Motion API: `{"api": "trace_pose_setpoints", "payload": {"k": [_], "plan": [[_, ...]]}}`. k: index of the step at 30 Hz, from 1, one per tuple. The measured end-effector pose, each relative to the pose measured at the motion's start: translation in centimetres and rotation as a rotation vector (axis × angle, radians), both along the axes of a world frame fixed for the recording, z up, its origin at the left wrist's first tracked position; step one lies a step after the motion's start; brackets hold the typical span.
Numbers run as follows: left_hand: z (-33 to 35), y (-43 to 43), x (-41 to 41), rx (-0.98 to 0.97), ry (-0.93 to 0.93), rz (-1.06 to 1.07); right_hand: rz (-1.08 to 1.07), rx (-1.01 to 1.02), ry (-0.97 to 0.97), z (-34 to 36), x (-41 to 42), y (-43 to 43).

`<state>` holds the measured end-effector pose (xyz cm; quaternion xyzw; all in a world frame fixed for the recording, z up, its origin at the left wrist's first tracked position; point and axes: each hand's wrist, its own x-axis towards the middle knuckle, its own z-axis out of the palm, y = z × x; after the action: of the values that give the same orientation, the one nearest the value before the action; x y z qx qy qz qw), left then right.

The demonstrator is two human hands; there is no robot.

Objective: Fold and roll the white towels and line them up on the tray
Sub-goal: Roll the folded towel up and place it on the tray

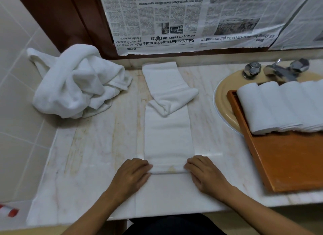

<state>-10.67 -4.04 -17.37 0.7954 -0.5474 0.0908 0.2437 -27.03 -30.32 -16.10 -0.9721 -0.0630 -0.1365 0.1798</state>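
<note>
A long folded towel (pixel 167 135) lies on the desk (pixel 87 156) in the middle, running from 6 o'clock towards 12 o'clock. Its far part is twisted over at a crease and reaches the back edge of the desk. Its near end is turned over into a first small roll.

The left hand (pixel 132 173) holds the left end of that roll and the right hand (pixel 204 173) holds the right end. The fingers (pixel 146 165) of both are curled onto the roll, gripping it, with the knuckles up and the palms low over the desk.

At 10 o'clock a loose pile (pixel 75 82) of white towels sits against the tiled wall. At 3 o'clock an orange tray (pixel 288 161) rests across the sink (pixel 222 98), its near part bare. Four rolls (pixel 279 105) lie side by side, touching, on its far part. The tap (pixel 279 70) stands behind them at 2 o'clock. Newspaper (pixel 174 16) covers the wall at 12 o'clock, its print upside down. At 8 o'clock is a small red and white thing (pixel 8 211), too blurred to tell.
</note>
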Motion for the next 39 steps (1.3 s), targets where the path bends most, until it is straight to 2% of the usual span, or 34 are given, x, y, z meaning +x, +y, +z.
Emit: {"api": "trace_pose_setpoints", "payload": {"k": [4, 8, 11, 15, 18, 20, 21, 25, 27, 33, 36, 39], "plan": [[1.2, -1.2, 0.2, 0.042, 0.122, 0.123, -0.074, 0.131, 0.066, 0.4, 1.1, -0.3], [1.9, -1.1, -0.4, 0.144, 0.365, 0.373, -0.332, 0.437, 0.248, 2.2, 1.7, 0.4], [2.7, -1.5, -0.6, 0.268, 0.515, 0.486, -0.532, 0.705, 0.43, 3.1, 2.6, 0.7], [3.9, -3.2, -0.4, 0.433, 0.596, 0.657, -0.739, 0.718, 0.573, 3.8, 4.6, 0.9], [4.1, -3.8, -0.6, 0.444, 0.478, 0.7, -0.816, 0.626, 0.61, 4.2, 5.5, 1.5], [3.7, -3.6, -1.1, 0.26, 0.38, 0.64, -0.812, 0.489, 0.542, 4.1, 5.3, 2.2], [3.1, -3.4, -1.4, 0.164, 0.326, 0.566, -0.777, 0.397, 0.449, 3.8, 4.9, 2.5], [1.0, -2.0, -2.2, 0.01, 0.083, 0.188, -0.358, 0.12, 0.092, 1.5, 2.3, 2.9], [0.3, -1.3, -2.4, 0.01, 0.063, 0.134, -0.239, 0.072, 0.047, 0.7, 0.9, 2.5], [0.2, -1.5, -0.8, -0.01, 0.01, 0.085, -0.152, 0.01, 0.063, 0.5, 0.4, 1.1], [1.2, -2.2, 0.0, 0.012, 0.169, 0.113, -0.189, 0.138, 0.111, 0.9, 1.7, 0.6], [3.1, -2.4, 0.0, -0.004, 0.584, 0.282, -0.364, 0.452, 0.239, 2.6, 2.2, 0.6]]}}
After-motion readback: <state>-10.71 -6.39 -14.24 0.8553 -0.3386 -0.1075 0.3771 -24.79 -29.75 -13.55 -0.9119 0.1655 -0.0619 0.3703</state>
